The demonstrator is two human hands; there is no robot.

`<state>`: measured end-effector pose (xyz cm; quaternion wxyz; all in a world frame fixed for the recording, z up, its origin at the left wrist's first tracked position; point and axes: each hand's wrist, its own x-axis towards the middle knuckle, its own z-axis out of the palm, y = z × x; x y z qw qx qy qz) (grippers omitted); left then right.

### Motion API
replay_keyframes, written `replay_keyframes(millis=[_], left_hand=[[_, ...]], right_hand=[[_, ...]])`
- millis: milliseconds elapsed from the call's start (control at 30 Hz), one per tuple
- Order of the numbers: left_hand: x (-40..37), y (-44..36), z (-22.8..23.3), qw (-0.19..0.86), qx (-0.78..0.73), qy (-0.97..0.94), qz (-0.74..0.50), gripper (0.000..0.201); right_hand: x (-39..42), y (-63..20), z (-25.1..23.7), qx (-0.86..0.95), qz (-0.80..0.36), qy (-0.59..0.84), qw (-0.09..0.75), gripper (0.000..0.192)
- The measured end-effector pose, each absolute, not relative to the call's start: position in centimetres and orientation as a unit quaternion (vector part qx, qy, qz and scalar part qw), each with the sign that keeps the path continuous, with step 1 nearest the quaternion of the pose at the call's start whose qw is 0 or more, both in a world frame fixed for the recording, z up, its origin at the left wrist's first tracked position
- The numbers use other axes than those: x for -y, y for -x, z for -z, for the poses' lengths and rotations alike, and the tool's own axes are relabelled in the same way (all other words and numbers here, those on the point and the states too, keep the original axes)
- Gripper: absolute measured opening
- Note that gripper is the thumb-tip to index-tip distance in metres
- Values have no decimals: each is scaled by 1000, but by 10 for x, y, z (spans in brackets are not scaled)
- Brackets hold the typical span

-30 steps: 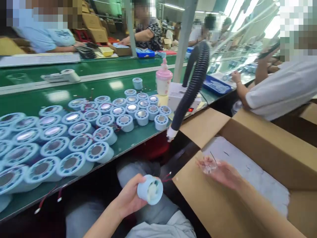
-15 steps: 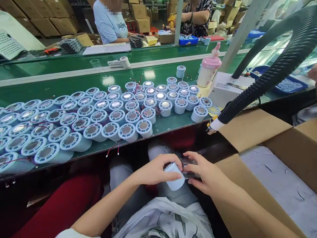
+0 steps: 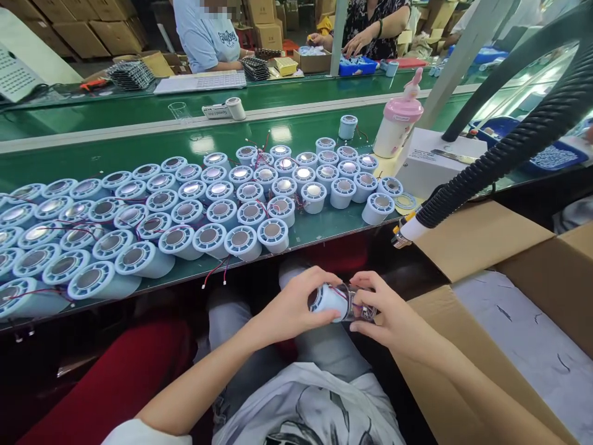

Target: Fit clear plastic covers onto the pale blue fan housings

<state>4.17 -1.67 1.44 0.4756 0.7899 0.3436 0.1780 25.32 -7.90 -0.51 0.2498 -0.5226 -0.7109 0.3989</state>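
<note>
Above my lap, my left hand (image 3: 309, 303) grips a light-blue cylindrical housing (image 3: 334, 304), its round slotted end with a dark disc turned to the left. My right hand (image 3: 376, 310) is wrapped around a clear plastic cup (image 3: 351, 303) that meets the housing's other end. Thin wires show inside the clear cup; whether the two parts are locked together I cannot tell. On the green bench ahead stand rows of similar light-blue housings (image 3: 241, 241), slotted ends up, with red and dark wires between several of them.
An open cardboard box (image 3: 445, 309) stands at my right, lined with white sheets. Over it hangs a black corrugated hose (image 3: 463, 185) with a nozzle. A pink-lidded bottle (image 3: 398, 123) and a white machine (image 3: 438, 157) occupy the bench. Two people work across the bench.
Both hands have risen slightly. The housing has turned from tilted down to nearly level, in line with the clear cup, and its slotted end now shows.
</note>
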Motion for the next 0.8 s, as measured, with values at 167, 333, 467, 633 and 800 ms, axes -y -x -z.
replay_keyframes(millis=[167,333,467,633,800], left_hand=[[13,-40,8,468,-325,-785,-245,69],[15,-41,19,535,-258,-780,-198,70],[20,-43,14,600,-303,-711,-207,71],[26,-43,7,706,-307,-603,-211,68],[28,-39,-3,666,-302,-654,-194,75]], right_hand=[[80,-253,0,604,-474,540,346,26],[78,-255,5,472,-544,546,428,30],[80,-257,6,453,-571,509,458,17],[94,-262,6,677,-367,508,386,39],[100,-266,4,666,-414,478,396,39]])
